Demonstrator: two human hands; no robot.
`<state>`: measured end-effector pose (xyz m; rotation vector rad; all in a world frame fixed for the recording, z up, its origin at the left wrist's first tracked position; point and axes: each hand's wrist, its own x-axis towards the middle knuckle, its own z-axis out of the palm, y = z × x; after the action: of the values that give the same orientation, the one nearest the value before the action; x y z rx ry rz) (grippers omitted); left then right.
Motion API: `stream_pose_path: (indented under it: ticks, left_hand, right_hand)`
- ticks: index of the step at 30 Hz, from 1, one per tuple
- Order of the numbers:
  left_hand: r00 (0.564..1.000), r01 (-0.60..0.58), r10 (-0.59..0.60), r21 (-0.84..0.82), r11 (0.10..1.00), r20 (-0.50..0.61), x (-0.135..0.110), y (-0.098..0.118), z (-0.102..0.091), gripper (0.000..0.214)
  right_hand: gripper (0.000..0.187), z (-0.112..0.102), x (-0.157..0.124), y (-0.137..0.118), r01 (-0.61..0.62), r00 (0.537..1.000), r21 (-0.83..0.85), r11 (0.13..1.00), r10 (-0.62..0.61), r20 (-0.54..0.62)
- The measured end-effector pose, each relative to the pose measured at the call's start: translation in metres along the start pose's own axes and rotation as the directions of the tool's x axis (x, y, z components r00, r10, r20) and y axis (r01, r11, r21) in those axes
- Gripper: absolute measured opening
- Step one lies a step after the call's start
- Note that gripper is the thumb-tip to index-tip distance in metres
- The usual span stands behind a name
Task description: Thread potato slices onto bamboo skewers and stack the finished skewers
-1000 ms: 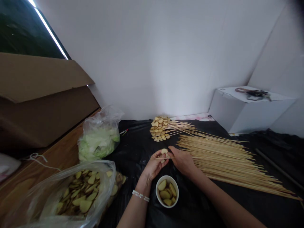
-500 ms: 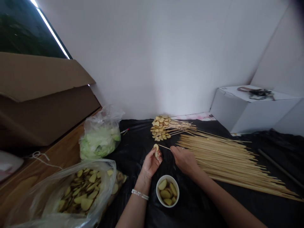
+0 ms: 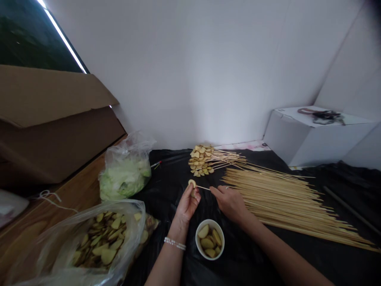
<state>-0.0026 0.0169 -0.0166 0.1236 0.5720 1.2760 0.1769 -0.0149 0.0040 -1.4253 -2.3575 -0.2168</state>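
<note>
My left hand (image 3: 188, 203) pinches a pale potato slice (image 3: 192, 183) by its edge. My right hand (image 3: 228, 201) is closed on a thin wooden skewer (image 3: 203, 188), whose far end meets the slice; whether it has gone through, I cannot tell. Below the hands stands a white cup (image 3: 197, 251) holding several potato slices (image 3: 210, 240). Beyond them lies a heap of skewered potato slices (image 3: 201, 159), their sticks pointing right. Loose bare skewers (image 3: 291, 202) are spread beside my right hand.
An open plastic bag (image 3: 137, 206) of potato slices sits at front left, with a bag of pale green leafy vegetable (image 3: 125, 174) behind it. A cardboard box (image 3: 53, 135) stands far left, a white box (image 3: 309, 139) far right. Black plastic sheeting (image 3: 166, 171) covers the surface.
Both hands have shifted slightly left, together with the potato slice and the skewer. The cup, bags and piles stay where they were.
</note>
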Motion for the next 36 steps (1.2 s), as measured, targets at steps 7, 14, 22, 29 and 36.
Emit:
stream_pose_path:
  ticks: [7,14,22,29,36]
  left_hand:
    - [0.996,-0.075,0.072,0.045,0.996,0.047,0.0038,-0.0004,-0.0043,0.006]
    - [0.993,-0.106,0.100,0.102,0.989,0.063,0.0055,-0.0011,-0.0067,0.012]
    - [0.989,-0.138,0.130,0.141,0.980,0.065,0.0071,0.0003,-0.0087,0.015]
    - [0.988,-0.152,0.144,0.164,0.975,0.061,0.0052,0.0001,-0.0058,0.016]
    - [0.977,-0.212,0.207,0.249,0.945,0.046,0.0049,0.0007,-0.0051,0.018]
  right_hand:
    - [0.032,-0.0008,-0.0004,0.0002,-0.012,0.999,-0.005,1.000,0.012,-0.035]
    - [0.031,-0.0027,0.0003,-0.0002,-0.015,1.000,-0.007,1.000,0.015,-0.016]
    - [0.033,-0.0030,0.0002,0.0005,-0.024,1.000,-0.010,1.000,0.024,0.009]
    - [0.031,-0.0063,0.0002,-0.0005,-0.025,1.000,-0.008,1.000,0.025,0.019]
    - [0.030,-0.0072,0.0012,-0.0015,-0.036,0.997,-0.019,0.999,0.038,0.068]
